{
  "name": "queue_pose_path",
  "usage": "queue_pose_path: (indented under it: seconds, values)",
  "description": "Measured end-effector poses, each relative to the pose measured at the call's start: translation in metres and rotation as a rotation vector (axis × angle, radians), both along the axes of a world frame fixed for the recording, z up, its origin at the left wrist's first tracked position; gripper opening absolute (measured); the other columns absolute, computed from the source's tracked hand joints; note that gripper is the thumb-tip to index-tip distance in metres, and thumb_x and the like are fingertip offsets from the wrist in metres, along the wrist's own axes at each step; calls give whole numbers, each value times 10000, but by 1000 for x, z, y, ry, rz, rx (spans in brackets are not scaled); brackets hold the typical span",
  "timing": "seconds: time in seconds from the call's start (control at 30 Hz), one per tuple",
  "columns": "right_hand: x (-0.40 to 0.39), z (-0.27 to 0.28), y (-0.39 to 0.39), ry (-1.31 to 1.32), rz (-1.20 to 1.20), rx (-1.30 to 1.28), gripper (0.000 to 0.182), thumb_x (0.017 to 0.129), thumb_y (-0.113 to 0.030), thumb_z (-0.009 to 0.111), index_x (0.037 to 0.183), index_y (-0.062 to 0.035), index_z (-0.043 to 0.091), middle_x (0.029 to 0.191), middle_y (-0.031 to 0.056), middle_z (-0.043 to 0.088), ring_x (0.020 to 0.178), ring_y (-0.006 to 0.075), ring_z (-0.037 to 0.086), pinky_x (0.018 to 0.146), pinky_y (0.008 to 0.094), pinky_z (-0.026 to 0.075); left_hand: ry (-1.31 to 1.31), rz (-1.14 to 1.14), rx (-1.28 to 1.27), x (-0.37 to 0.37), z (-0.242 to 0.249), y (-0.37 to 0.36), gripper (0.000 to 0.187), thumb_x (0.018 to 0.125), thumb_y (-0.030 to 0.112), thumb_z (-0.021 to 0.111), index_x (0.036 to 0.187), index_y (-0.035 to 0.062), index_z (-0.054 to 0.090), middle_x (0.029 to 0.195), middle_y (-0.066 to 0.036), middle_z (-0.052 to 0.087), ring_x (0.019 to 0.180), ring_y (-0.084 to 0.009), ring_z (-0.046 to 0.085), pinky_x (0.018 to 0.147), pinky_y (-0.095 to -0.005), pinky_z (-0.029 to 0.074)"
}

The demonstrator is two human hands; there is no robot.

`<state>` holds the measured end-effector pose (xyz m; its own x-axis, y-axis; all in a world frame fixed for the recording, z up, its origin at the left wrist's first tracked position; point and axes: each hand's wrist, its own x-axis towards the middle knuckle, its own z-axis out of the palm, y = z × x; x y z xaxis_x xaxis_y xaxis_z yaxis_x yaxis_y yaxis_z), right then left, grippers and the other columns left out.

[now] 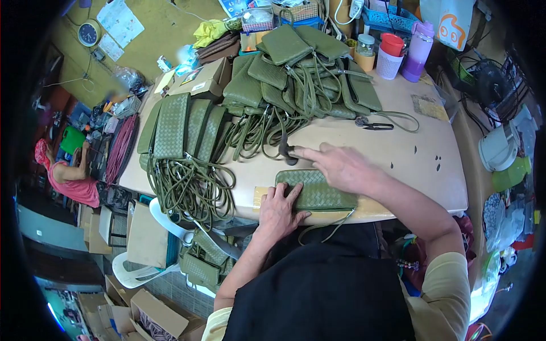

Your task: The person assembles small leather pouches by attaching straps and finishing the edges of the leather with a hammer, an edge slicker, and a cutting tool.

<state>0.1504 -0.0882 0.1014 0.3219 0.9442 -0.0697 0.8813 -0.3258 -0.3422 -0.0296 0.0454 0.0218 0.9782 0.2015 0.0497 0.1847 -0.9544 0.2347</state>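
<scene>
A green woven-pattern pouch (324, 192) lies flat at the table's near edge, its thin strap hanging over the front. My left hand (277, 209) holds the pouch's left end, fingers on top and thumb along the near edge. Above the pouch, my right hand (341, 167) is closed, slightly blurred, around what looks like a small hammer. The dark head of the hammer (286, 149) points left, just beyond the pouch; its handle is mostly hidden by my fingers.
Green pouches with straps are heaped at the back (284, 79), and more stand at left (170, 128) over tangled straps (190, 187). Dark pliers (378, 126) lie right of centre. A purple bottle (418, 51) stands back right. Another person (71, 176) works at far left.
</scene>
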Motion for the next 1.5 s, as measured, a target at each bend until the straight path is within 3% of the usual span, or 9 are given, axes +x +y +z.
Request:
queue_pose_path:
  seconds: [0.43, 0.67, 0.8, 0.87, 1.03, 1.13, 1.37, 1.43, 1.5]
  values:
    - [13, 2, -36, -13, -69, -46, 481, 924, -126, 500, 1374, -290, 455, 970, 201, 602, 876, 380, 642, 756, 485, 510, 9, -16, 11, 6, 5, 4, 719, 743, 470, 746, 1345, 136, 540, 1149, -144, 507, 1015, -322, 502, 850, -442, 453]
    - [22, -55, -70, 106, -175, 168, 474, 933, -104, 492, 1367, -291, 459, 955, 188, 621, 887, 383, 634, 790, 492, 505, -143, 127, -273, 16, -9, 21, 220, 881, 139, 619, 1062, 94, 735, 1054, -151, 557, 941, -313, 518, 845, -418, 444]
    - [31, -19, -94, -54, -291, -26, 479, 935, -112, 493, 1374, -299, 451, 977, 201, 621, 903, 390, 631, 815, 483, 502, -295, 74, -225, 16, -25, 23, 272, 849, 172, 671, 1096, 63, 701, 1037, -163, 558, 936, -314, 533, 851, -409, 447]
    - [21, -60, -111, 100, -346, 340, 493, 937, -114, 495, 1390, -299, 440, 997, 218, 619, 931, 387, 629, 841, 472, 499, -573, 237, -124, 17, -31, 16, 387, 796, 199, 732, 1118, 8, 632, 1029, -188, 549, 961, -325, 544, 837, -413, 463]
    - [2, -32, -116, 90, -440, -36, 484, 945, -104, 482, 1409, -227, 423, 1141, 197, 610, 1024, 392, 601, 887, 471, 483, -193, 425, -215, -1, -28, 35, 259, 819, 187, 741, 906, 5, 578, 829, -105, 577, 782, -241, 578, 705, -374, 476]
    - [10, -37, -124, 184, -397, 66, 501, 943, -75, 485, 1425, -178, 396, 1264, 196, 565, 1115, 401, 567, 942, 460, 463, -434, 391, -1196, -5, -25, 38, 212, 887, 114, 662, 758, 89, 496, 662, 73, 458, 601, -21, 382, 533, -196, 314]
    - [6, -38, -137, 546, -554, 514, 484, 944, -58, 508, 1410, -75, 379, 1373, 182, 500, 1237, 363, 514, 1035, 427, 414, -1299, 223, -469, -24, 119, 11, 245, 697, -75, 619, 709, 81, 431, 788, -36, 522, 760, -161, 556, 681, -289, 459]
    - [5, -39, -135, 456, -541, 520, 483, 940, -60, 513, 1404, -62, 379, 1371, 184, 500, 1244, 361, 508, 1033, 426, 416, -987, -54, 13, -16, 116, -3, 253, 647, -57, 665, 787, 67, 495, 875, -89, 588, 757, -243, 587, 679, -346, 489]
    - [3, -47, -135, 371, -531, 526, 484, 936, -63, 519, 1399, -50, 379, 1368, 186, 500, 1251, 359, 502, 1030, 425, 418, -830, -231, -54, 13, 68, -23, 250, 668, -59, 642, 852, 63, 524, 987, -123, 623, 792, -293, 585, 715, -358, 490]
